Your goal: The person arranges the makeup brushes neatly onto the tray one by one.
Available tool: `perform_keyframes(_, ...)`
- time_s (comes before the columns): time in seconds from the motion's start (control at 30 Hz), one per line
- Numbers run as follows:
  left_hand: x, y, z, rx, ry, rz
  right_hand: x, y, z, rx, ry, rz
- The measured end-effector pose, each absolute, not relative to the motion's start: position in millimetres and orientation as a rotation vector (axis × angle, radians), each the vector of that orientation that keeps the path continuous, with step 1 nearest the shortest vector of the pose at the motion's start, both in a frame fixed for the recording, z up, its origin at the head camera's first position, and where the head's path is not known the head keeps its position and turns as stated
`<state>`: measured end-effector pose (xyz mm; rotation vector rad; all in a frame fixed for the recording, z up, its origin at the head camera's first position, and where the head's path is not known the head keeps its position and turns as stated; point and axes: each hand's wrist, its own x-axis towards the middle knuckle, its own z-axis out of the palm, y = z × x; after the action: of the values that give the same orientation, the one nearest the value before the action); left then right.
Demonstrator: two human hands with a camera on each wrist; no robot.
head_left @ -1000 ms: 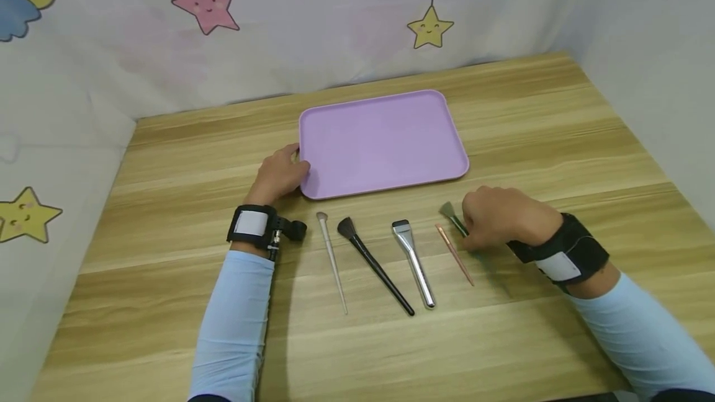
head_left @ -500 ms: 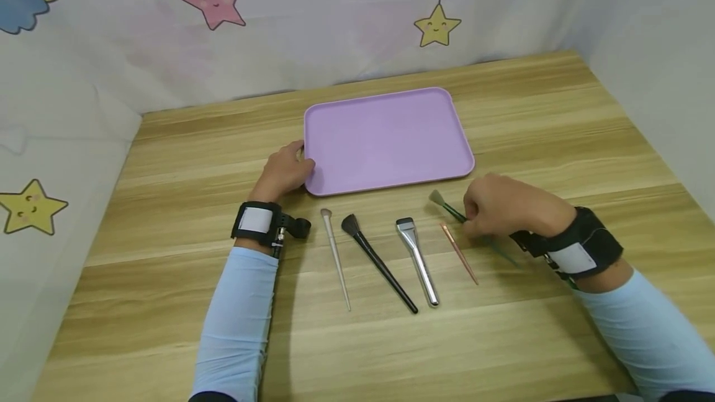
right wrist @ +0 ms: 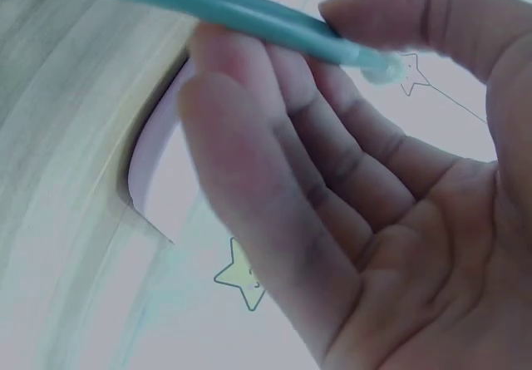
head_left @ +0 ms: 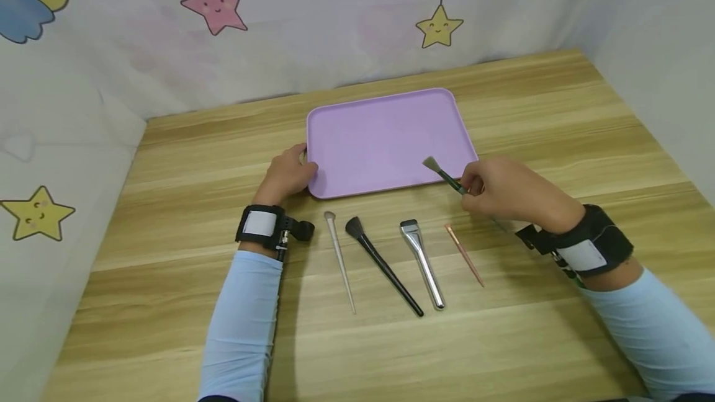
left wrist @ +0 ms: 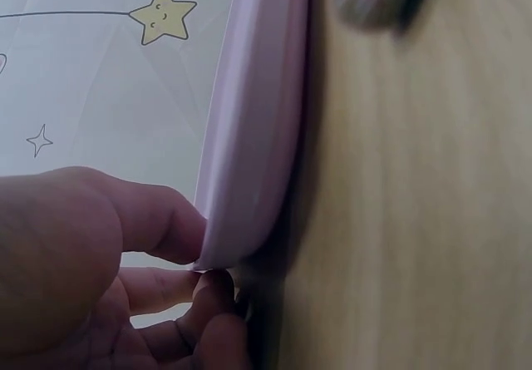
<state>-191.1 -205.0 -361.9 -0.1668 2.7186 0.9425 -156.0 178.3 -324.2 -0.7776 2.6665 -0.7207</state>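
Head view: your right hand [head_left: 503, 188] pinches green-handled makeup brush [head_left: 449, 181], bristle end [head_left: 431, 164] over purple tray [head_left: 385, 141]; your left hand [head_left: 287, 172] grips tray's left edge [head_left: 310, 138]. Apparent step: brush transfer; next move likely calls for lowering.

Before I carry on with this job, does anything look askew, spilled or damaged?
No, nothing stands out: no spill or damage shows. Four brushes lie apart on the table, the right hand holds the green brush, and the left hand grips the purple tray.
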Motion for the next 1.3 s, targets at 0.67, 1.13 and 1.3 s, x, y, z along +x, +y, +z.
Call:
perform_keyframes(0.67, -189, -203, -360, -0.188, 2.729, 0.905, -162, 176, -325, -0.711, 2.813, -0.818)
perform_keyframes(1.13, -191, -204, -361, -0.197, 2.728, 0.915, -169, 174, -324, -0.632, 2.815, -0.898)
perform_keyframes(1.3, -191, -204, -361, -0.194, 2.725, 0.913, -170, 174, -326, -0.614, 2.799, -0.927)
